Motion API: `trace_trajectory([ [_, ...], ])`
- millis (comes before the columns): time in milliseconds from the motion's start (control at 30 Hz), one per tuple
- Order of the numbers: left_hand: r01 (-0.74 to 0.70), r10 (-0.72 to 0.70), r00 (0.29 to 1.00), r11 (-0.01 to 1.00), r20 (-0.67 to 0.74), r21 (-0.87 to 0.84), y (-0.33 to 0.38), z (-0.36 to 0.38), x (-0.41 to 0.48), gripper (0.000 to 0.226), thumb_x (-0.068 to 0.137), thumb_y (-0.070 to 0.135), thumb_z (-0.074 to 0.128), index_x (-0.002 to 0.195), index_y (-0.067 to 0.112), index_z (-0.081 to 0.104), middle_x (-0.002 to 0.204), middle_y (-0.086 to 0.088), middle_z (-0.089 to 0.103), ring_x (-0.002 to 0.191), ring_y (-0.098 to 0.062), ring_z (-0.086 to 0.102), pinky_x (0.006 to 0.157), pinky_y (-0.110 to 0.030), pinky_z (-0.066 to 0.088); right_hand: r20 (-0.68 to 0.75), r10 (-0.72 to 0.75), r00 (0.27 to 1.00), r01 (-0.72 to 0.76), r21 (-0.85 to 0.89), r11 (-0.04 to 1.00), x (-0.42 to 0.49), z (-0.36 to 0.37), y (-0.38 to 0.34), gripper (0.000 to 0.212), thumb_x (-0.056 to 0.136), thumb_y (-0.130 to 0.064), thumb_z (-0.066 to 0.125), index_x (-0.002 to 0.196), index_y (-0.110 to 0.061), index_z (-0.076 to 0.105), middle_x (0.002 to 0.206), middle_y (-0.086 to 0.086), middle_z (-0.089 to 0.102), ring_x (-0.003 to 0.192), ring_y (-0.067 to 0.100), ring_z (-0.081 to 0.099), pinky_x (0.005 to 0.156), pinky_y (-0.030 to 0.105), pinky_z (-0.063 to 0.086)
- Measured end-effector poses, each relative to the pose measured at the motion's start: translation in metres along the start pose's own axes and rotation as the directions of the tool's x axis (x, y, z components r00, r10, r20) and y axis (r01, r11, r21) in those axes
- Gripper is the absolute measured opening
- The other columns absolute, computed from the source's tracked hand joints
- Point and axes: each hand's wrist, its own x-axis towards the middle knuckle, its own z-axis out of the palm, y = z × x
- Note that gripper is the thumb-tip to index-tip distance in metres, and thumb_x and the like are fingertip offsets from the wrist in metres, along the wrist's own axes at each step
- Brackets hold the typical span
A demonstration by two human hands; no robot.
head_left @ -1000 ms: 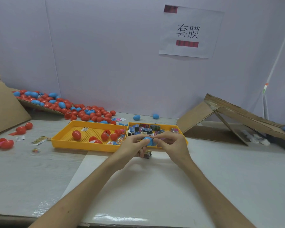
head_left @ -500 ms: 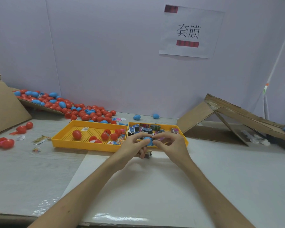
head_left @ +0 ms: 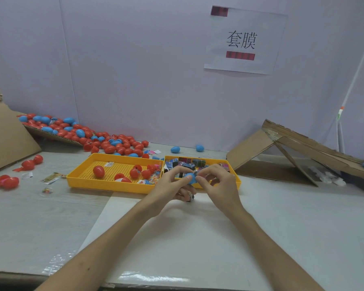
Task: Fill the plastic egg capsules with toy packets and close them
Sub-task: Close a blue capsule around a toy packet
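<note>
Left hand (head_left: 170, 183): thumb and fingers curled round the blue egg (head_left: 190, 178), holding it just above the bench (head_left: 282, 227), in front of the right tray (head_left: 238, 182). Right hand (head_left: 219, 185): thumb and forefinger pinch the egg's right end, other fingers loosely curled. Both hands on one egg, so I read this as the closing step. I can't see whether the seam is fully shut, the fingers cover it.

Small dark packet (head_left: 190, 197) sits right under the left fingers. I can't tell if it's tucked in the hand or lying on the bench.

To do it well:
- keep the two halves square, push straight along the long axis, no twist
- check no packet edge sticks out at the seam, that would stop the snap
- squeeze from the ends, not the middle, thin plastic probably flexes

Outward: right tray holds loose packets (head_left: 189, 162). Left tray (head_left: 105, 186) just beside it has a few red eggs (head_left: 98, 171), some open. A big pile of eggs (head_left: 105, 141) lies at the back left against the wall.
</note>
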Motion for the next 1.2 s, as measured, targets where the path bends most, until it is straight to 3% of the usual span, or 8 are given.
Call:
trace_trajectory([
  [167,-0.007,0.007,1.000,1.000,-0.006,-0.001,0.000,0.000,0.000,0.021,0.102,0.026,0.059,0.122,0.021,0.060,0.085,-0.011,0.076,0.069,-0.018,0.068,0.071,-0.031,0.060,0.001,0.003,1.000,-0.003,0.045,0.999,0.000,-0.002,-0.001,0.018,0.081,-0.011,0.082,0.083,-0.026,0.073,0.090,-0.007,0.066,0.080,0.009,0.065,0.064,0.023,0.051],
  [267,-0.014,0.014,1.000,1.000,-0.007,0.007,0.001,0.000,0.000,0.020,0.102,0.026,0.059,0.122,0.022,0.060,0.086,-0.010,0.077,0.068,-0.017,0.068,0.070,-0.030,0.059,0.020,0.092,0.996,-0.094,0.156,0.983,0.001,-0.002,-0.002,0.021,0.080,-0.011,0.083,0.083,-0.028,0.072,0.089,-0.008,0.070,0.080,0.009,0.068,0.069,0.025,0.055],
  [367,-0.032,0.032,0.999,0.999,-0.024,0.015,0.001,0.000,0.001,0.018,0.103,0.025,0.058,0.121,0.023,0.061,0.083,-0.009,0.077,0.064,-0.015,0.066,0.066,-0.028,0.058,0.070,0.245,0.967,-0.253,0.361,0.897,0.004,-0.005,-0.002,0.026,0.080,-0.007,0.082,0.091,-0.029,0.071,0.087,-0.008,0.073,0.084,0.011,0.070,0.074,0.023,0.055],
  [467,-0.052,0.053,0.998,0.998,-0.044,0.035,0.002,0.000,0.001,0.018,0.103,0.025,0.057,0.121,0.025,0.062,0.080,-0.006,0.076,0.061,-0.014,0.065,0.064,-0.028,0.057,0.174,0.342,0.923,-0.382,0.497,0.779,0.005,-0.007,0.000,0.034,0.079,-0.002,0.080,0.102,-0.025,0.070,0.079,-0.010,0.071,0.081,0.009,0.069,0.069,0.023,0.054],
  [900,-0.061,0.062,0.997,0.998,-0.051,0.026,0.002,0.000,0.001,0.022,0.105,0.023,0.054,0.124,0.025,0.064,0.083,-0.007,0.076,0.063,-0.016,0.065,0.069,-0.030,0.059,0.262,0.397,0.880,-0.475,0.519,0.711,0.007,-0.009,0.003,0.032,0.088,-0.005,0.073,0.087,-0.037,0.075,0.094,-0.002,0.076,0.085,0.008,0.069,0.067,0.019,0.051],
  [1200,-0.059,0.061,0.996,0.998,-0.064,0.028,0.001,0.000,0.002,0.019,0.104,0.024,0.057,0.120,0.028,0.065,0.085,-0.009,0.077,0.063,-0.016,0.066,0.070,-0.032,0.060,0.276,0.411,0.869,-0.493,0.543,0.679,0.007,-0.009,0.004,0.022,0.086,-0.007,0.075,0.094,-0.028,0.074,0.095,0.003,0.077,0.084,0.013,0.070,0.067,0.021,0.052],
])
